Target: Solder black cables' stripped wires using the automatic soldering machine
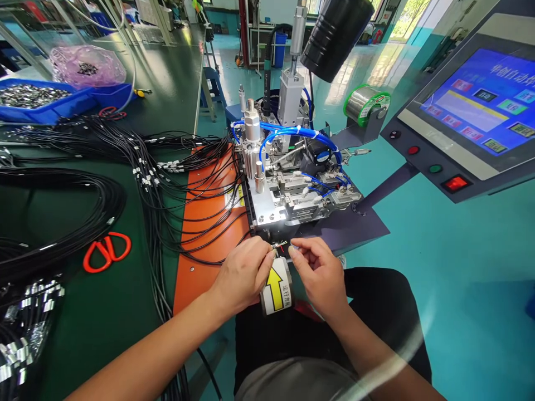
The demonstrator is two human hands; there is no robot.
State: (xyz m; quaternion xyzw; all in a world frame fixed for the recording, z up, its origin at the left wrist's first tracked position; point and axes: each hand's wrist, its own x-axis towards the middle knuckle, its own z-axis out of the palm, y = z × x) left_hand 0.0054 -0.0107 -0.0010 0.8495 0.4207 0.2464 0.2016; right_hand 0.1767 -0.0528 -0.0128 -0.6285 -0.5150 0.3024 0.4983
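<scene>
My left hand (244, 271) pinches the end of a black cable, whose thin bared wires (279, 245) stick out to the right, white and red among them. Just right of these wires, my right hand (320, 273) has its thumb and forefinger pressed together; what lies between them is too small to make out. Both hands are in front of the metal soldering machine (292, 195), above a white label with a yellow arrow (276, 288). Black cables (209, 206) run across the orange plate (198, 234) toward the machine's left side.
Red-handled scissors (107, 253) and cable bundles (83, 184) lie on the green table (104, 334). Blue trays (42, 100) of metal parts stand at the back left. A solder spool (366, 104) and a control screen (480, 106) are on the right.
</scene>
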